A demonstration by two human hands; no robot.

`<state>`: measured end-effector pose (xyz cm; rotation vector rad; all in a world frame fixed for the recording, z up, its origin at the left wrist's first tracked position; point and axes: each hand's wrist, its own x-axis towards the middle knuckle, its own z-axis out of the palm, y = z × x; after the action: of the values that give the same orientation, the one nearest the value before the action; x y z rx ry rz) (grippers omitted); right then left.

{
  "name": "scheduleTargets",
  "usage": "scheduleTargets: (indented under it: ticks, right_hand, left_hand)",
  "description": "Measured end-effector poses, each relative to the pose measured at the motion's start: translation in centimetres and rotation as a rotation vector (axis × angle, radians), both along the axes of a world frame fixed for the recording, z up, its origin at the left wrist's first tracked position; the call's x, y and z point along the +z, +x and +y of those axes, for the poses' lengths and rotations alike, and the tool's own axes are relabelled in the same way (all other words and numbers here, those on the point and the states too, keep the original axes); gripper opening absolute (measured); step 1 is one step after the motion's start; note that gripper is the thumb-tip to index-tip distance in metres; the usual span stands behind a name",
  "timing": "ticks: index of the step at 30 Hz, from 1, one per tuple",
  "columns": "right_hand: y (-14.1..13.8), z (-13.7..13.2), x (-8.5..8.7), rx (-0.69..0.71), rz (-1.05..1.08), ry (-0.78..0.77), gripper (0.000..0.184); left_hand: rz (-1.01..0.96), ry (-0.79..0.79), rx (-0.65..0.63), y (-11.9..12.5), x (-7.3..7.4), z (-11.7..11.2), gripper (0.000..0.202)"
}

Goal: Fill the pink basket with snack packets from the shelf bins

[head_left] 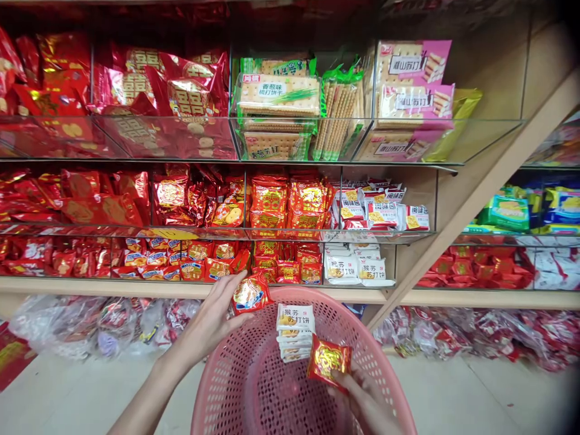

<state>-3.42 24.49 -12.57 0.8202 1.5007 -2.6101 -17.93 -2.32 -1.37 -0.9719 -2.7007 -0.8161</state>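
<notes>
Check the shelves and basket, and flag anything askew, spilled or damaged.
No clear spill or damage shows. One thing looks askew: at upper right, a yellow packet slants beside the level stack of pink-edged cracker packs. In the pink basket, the white packets are stacked fairly neatly.

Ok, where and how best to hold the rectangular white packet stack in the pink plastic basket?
Likely the white stack's left and right edges, from above: its top is uncovered, but the shiny square red packet in the right hand overlaps its lower right.

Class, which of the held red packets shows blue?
The packet in the left hand, with blue print; the right hand holds a red and gold packet without blue.
</notes>
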Motion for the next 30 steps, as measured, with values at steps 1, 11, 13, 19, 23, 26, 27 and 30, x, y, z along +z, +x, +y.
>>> scheduleTargets:
  ticks: [1, 11, 13, 19, 23, 26, 27, 30]
  right_hand:
    - [0.0, -0.1, 0.2, 0.001, 0.009, 0.003, 0.037]
    - [0.2, -0.3, 2.6, 0.043, 0.022, 0.064, 0.040]
    - [0.0, -0.4, 2.9, 0.060, 0.026, 0.061, 0.040]
    - [-0.7, -0.8, 3.4, 0.091, 0.074, 0.046, 0.033]
    - [-0.9, -1.1, 3.9, 0.102, 0.100, 0.028, 0.038]
    - [-1.1, -1.2, 4.3, 0.067, 0.077, -0.024, 0.038]
    - [-1.2, -1.3, 4.5, 0.051, 0.067, -0.043, 0.037]
    - [-1.2, -1.3, 4.6, 0.021, 0.058, -0.090, 0.039]
  left_hand:
    - [-0.002, 0.001, -0.004, 0.0, 0.0, 0.0, 0.070]
    - [0.011, 0.006, -0.032, 0.3, 0.0, 0.6, 0.072]
    - [0.024, 0.011, -0.043, 0.4, 0.1, 0.7, 0.073]
    - [0.028, -0.003, -0.053, 0.4, 0.2, 0.8, 0.074]
    - [0.035, 0.007, -0.053, 0.3, 0.1, 0.9, 0.072]
    - [0.036, 0.005, -0.043, 0.3, 0.0, 0.9, 0.072]
    - [0.032, 0.003, -0.037, 0.3, 0.0, 0.9, 0.071]
    - [0.016, -0.007, -0.025, 0.5, -0.1, 0.7, 0.068]
